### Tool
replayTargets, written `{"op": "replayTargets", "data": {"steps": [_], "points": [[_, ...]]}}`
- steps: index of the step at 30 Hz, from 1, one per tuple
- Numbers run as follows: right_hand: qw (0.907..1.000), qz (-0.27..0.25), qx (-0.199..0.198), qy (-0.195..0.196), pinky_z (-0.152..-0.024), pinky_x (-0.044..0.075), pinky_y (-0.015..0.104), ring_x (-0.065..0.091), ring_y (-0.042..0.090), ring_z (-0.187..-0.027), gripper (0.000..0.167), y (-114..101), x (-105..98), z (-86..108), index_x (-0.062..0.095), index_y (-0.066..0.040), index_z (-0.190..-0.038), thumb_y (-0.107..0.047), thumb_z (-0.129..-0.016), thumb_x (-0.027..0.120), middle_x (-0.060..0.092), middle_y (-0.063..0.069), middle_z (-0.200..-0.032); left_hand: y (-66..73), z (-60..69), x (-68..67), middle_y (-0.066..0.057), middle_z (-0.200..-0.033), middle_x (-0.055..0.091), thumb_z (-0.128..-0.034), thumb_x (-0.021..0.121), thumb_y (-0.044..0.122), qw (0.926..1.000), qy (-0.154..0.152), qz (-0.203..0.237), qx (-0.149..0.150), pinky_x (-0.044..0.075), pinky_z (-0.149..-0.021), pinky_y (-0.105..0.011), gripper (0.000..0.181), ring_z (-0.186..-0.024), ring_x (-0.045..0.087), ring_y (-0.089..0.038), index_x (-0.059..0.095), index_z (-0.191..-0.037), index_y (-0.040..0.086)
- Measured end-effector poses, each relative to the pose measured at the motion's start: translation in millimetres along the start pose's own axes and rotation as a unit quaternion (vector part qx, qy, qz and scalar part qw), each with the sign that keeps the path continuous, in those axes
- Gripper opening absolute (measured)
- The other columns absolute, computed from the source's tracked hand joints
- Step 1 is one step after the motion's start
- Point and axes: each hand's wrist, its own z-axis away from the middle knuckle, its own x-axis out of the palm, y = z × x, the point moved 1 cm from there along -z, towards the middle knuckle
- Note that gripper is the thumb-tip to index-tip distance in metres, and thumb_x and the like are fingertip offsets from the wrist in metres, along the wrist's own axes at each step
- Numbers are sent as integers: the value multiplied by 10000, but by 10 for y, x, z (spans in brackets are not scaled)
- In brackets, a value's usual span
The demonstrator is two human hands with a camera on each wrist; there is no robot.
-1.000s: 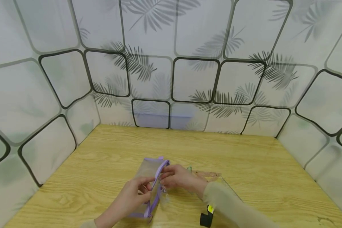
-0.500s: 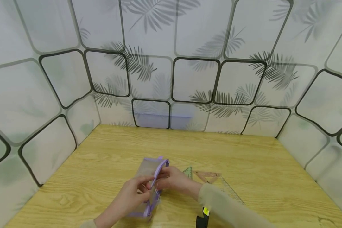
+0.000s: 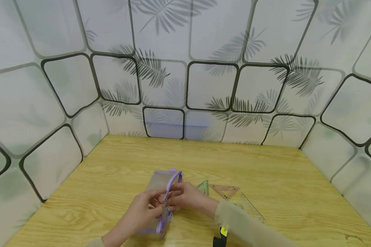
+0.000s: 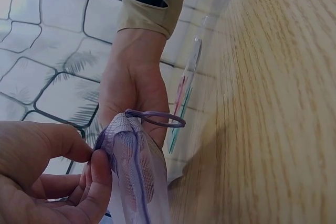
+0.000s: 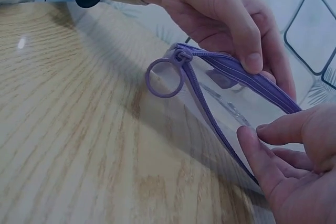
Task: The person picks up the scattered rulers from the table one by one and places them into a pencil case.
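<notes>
A translucent pouch [image 3: 159, 180] with purple edging stands on the table in the head view. My left hand [image 3: 139, 209] pinches its purple zippered edge between thumb and fingers. On the other side, my right hand [image 3: 188, 196] has its bent fingers at the mouth; whether they grip the edge is hard to tell. The right wrist view shows the zipper [image 5: 247, 77] parted, with a ring pull [image 5: 164, 78] hanging at one end and something clear inside. In the left wrist view the ring pull [image 4: 157, 118] sticks out from the pouch's end.
Right of the pouch lie a green set square [image 3: 204, 187], an orange set square [image 3: 225, 190] and a clear ruler [image 3: 253, 207]. A black and yellow item [image 3: 221, 236] is at the front edge. Patterned curtains [image 3: 210, 85] surround the wooden table [image 3: 126, 154].
My right hand has shifted slightly left and down along the pouch's mouth, uncovering more of the green and orange set squares. The pouch's upper edge has moved slightly left; my left hand keeps its pinch.
</notes>
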Motion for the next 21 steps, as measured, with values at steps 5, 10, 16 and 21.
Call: {"op": "replayTargets", "data": {"steps": [5,10,16,21], "points": [[9994,-342,22,-27,-831,619,313,711,159,-866,516,27,26,-9,462,110,-1379,39,-888,604,682,243,-1152,-4,-2,3,-63,-904,600,-851,656,7,10000,9,53,10,544,-606,-177,468,-735,581,-48,572,-1298,-103],[9998,-183,-77,-29,-869,610,340,711,196,-941,510,11,32,3,499,88,-1355,18,-867,628,673,250,-1183,1,-1,4,-63,-900,594,-845,654,1,10000,1,65,27,544,-606,-175,473,-732,577,-46,572,-1300,-99],[9995,258,-154,-125,-904,594,328,699,256,-1068,461,-5,41,42,578,27,-1308,26,-857,672,685,199,-1195,-1,-1,7,-67,-901,602,-843,647,-2,10000,-8,83,21,549,-604,-175,477,-736,590,-47,566,-1300,-110],[9989,353,-277,-144,-899,596,317,694,281,-1087,463,-4,26,74,570,49,-1309,29,-858,673,674,215,-1194,-9,6,10,-70,-909,597,-835,640,-8,10000,-7,89,34,555,-607,-174,488,-740,593,-51,560,-1306,-111]]}}
